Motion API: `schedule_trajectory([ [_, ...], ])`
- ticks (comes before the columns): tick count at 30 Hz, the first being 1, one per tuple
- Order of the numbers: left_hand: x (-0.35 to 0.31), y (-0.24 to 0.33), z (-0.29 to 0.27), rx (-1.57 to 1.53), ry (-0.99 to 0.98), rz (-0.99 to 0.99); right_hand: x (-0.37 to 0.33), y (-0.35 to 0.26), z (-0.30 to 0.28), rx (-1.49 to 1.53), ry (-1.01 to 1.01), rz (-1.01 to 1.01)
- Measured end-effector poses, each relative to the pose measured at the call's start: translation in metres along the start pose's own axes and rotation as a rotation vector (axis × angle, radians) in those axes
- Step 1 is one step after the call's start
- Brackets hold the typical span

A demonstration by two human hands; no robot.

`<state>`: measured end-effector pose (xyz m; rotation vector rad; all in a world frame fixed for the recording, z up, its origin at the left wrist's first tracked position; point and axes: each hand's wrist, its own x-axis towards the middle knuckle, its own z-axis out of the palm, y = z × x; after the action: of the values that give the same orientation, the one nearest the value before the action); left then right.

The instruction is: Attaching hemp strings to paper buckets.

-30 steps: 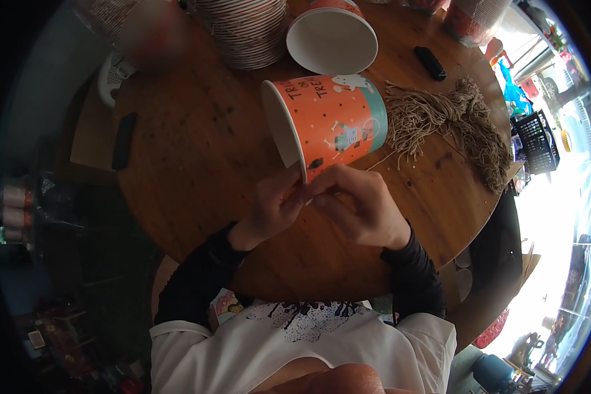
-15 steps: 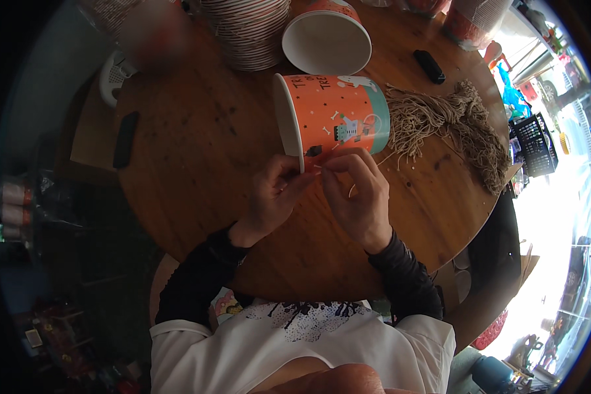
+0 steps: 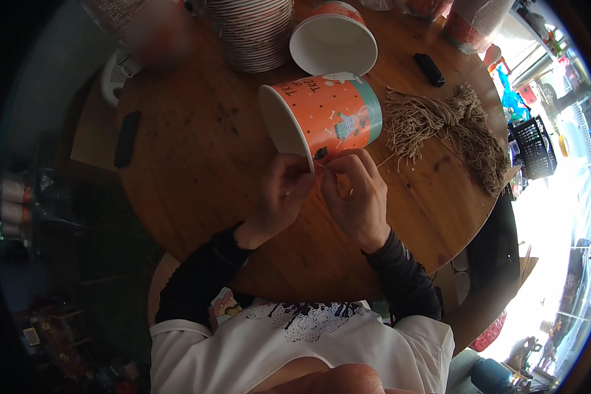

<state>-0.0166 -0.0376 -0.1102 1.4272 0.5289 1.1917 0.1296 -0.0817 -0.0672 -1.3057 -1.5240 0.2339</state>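
An orange paper bucket (image 3: pixel 335 121) with a teal base band and cartoon prints lies on its side, its open mouth facing left. My left hand (image 3: pixel 279 203) is closed on the near part of its white rim, the thumb on the outside and the other fingertips partly hidden. Close by, my right hand (image 3: pixel 359 203) pinches a thin pale cord (image 3: pixel 350 192) against the bucket's near wall. Only short bits of this cord show between the fingers. To the right lies a bundle of beige cords (image 3: pixel 417 121), loose strands spreading toward the bucket.
Behind the bucket, another paper bucket (image 3: pixel 333 46) lies with its mouth toward me, beside a tall stack of nested buckets (image 3: pixel 251 36). Two dark oblong objects (image 3: pixel 429 69) (image 3: pixel 127 139) rest on the round wooden table (image 3: pixel 197 177). Wrapped buckets (image 3: pixel 476 26) stand at the far right.
The bucket has turned slightly, its mouth swinging left and its base shifting left. Both hands stay at the near rim, with small finger movements. The lying bucket behind appears a little farther right.
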Motion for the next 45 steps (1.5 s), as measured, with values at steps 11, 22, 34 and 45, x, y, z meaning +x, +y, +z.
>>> schedule_trajectory([
  [11,0.001,0.007,-0.001,0.373,0.009,0.107,-0.005,-0.003,0.003,-0.120,-0.027,-0.062],
  [22,0.005,-0.002,-0.003,0.152,0.033,-0.032,-0.002,-0.007,-0.007,0.042,-0.135,0.136],
  [34,0.006,0.019,-0.017,0.488,0.078,0.464,0.002,-0.006,-0.010,0.194,-0.168,0.214],
  [45,0.007,0.033,0.008,0.732,-0.046,0.704,-0.002,-0.003,-0.010,0.242,-0.195,-0.013],
])
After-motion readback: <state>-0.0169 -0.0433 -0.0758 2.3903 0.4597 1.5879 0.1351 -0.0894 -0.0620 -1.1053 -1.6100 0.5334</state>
